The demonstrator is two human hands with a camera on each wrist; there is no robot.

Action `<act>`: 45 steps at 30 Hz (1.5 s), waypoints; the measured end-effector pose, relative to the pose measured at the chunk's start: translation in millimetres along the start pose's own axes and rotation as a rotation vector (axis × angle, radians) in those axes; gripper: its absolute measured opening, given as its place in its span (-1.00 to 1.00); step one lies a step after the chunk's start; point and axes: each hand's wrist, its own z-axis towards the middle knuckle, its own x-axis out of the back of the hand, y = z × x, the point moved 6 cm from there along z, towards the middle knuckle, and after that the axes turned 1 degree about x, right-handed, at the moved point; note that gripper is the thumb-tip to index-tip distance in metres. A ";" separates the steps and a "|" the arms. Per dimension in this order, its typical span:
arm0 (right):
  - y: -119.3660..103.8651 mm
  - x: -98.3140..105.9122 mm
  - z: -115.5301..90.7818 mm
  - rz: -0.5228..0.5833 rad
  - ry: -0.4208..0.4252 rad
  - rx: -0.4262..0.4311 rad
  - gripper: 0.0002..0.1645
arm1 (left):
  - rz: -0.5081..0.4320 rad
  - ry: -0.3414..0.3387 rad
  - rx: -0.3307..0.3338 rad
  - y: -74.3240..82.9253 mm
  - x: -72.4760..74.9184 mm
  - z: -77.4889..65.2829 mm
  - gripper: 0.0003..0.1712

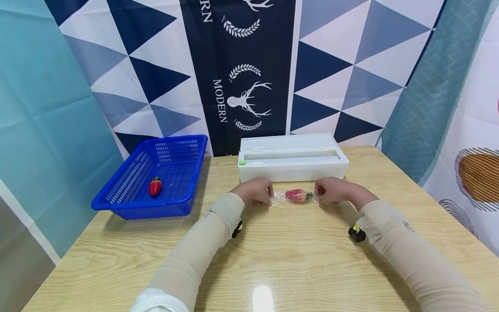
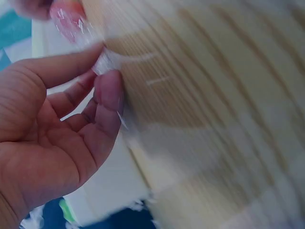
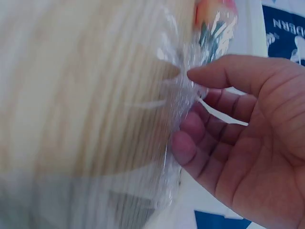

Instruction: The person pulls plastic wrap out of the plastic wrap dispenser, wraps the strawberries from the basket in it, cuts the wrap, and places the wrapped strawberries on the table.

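Note:
A red and pale yellow strawberry (image 1: 295,195) with a green leafy end lies lengthwise inside clear plastic wrap, between my two hands near the back of the table. My left hand (image 1: 257,190) pinches the gathered left end of the plastic wrap (image 2: 106,61) between thumb and fingers. At the leafy end, my right hand (image 1: 333,190) pinches the other end of the plastic wrap, whose crinkled edge shows in the right wrist view. Both wrist views show the strawberry only in part, blurred under shiny film.
Just behind the hands stands a long white wrap dispenser box (image 1: 292,167) with its lid raised and a green slider (image 1: 242,163). To the left sits a blue plastic basket (image 1: 156,203) holding one red strawberry (image 1: 154,187). A patterned curtain (image 1: 249,52) hangs behind the wooden table (image 1: 296,260).

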 end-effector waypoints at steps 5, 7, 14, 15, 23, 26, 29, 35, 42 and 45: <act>12.9 1.3 -1.6 0.079 -0.066 -0.030 -0.85 | -0.099 -0.016 0.009 -15.9 5.0 -2.0 -0.76; 17.1 3.4 -3.8 0.090 -0.077 -0.053 -0.82 | -0.105 -0.026 0.009 -18.8 6.8 -2.5 -0.74; 17.9 14.4 -11.9 0.013 -0.078 -0.064 -0.73 | 0.054 -0.019 0.043 -19.5 13.2 -6.1 -0.70; 15.5 17.4 -12.8 -0.014 -0.064 -0.048 -0.72 | 0.090 -0.009 0.037 -16.2 14.3 -6.5 -0.69; -4.5 43.9 -19.5 -0.069 0.103 0.033 -0.66 | 0.283 0.130 -0.175 40.1 12.9 9.2 -0.46; -8.9 44.4 -20.3 -0.045 0.117 0.028 -0.66 | 0.287 0.136 -0.215 54.9 3.8 18.6 -0.35; -14.0 42.1 -20.7 -0.030 0.119 0.033 -0.67 | 0.300 0.126 -0.240 63.4 -5.6 26.5 -0.27; -21.8 39.0 -19.6 -0.052 0.136 0.060 -0.69 | 0.283 0.108 -0.289 71.5 -16.2 33.6 -0.43; -35.5 37.2 -18.4 -0.163 0.198 0.131 -0.69 | 0.313 0.132 -0.309 71.7 -11.0 27.8 -0.67; -45.1 33.5 -19.9 -0.204 0.218 0.139 -0.59 | 0.356 0.181 -0.321 70.0 -4.7 21.1 -0.70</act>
